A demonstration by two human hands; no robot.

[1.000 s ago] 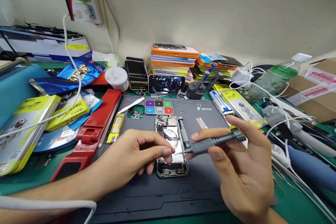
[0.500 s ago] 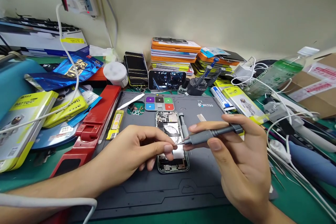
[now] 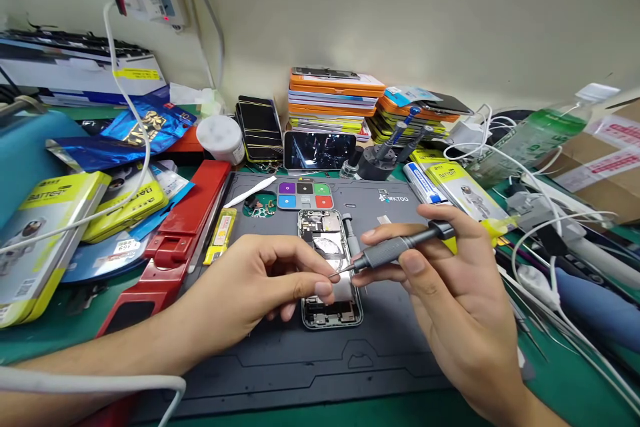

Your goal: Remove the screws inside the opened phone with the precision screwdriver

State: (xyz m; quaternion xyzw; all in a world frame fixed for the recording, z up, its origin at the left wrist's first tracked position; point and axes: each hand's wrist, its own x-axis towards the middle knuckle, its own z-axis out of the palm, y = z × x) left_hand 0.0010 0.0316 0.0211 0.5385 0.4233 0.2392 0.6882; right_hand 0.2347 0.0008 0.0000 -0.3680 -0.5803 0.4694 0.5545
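Reference: clock dial centred on the opened phone, 12 away from the person

White cable (image 3: 100,381): nearest item, 8 o'clock, thick, crossing in front of the left forearm

Work mat (image 3: 280,377): dark grey, beneath the opened phone, with line markings along its near edge

Left hand (image 3: 270,273): at 9 o'clock, thumb and forefinger brought close together over the phone at the screwdriver's tip; whether they pinch the tip or a small part is too small to tell

Right hand (image 3: 453,287): at 3 o'clock, palm up, grasping the screwdriver between thumb and fingers

Screwdriver (image 3: 387,251): grey, ribbed grip, slanting, tip pointing towards 9 o'clock at the left fingertips

Opened phone (image 3: 327,245): centre of dial, lying lengthwise along the 12–6 line, interior exposed, partly covered by the left fingers

Second driver (image 3: 351,232): grey, 1 o'clock, lying just beside the phone's edge

Yellow-edged battery (image 3: 221,236): between 9 and 10 o'clock, on the mat, near the red holder (image 3: 167,248)

White pry stick (image 3: 251,191): between 10 and 11 o'clock, beside a green circuit piece (image 3: 261,205)

Coloured pad (image 3: 306,195): between 11 and 12 o'clock, patches of purple, black, green, blue and red

Battery boxes (image 3: 463,188): 2 o'clock, yellow and grey

Tool stand (image 3: 377,165): 1 o'clock, black, round, drivers upright or leaning in it

Propped phone (image 3: 320,151): 12 o'clock, dark picture on screen

White tub (image 3: 220,136): 11 o'clock, lidded

Stacked cases (image 3: 333,101): 12 o'clock, behind the propped phone, orange, white and yellow
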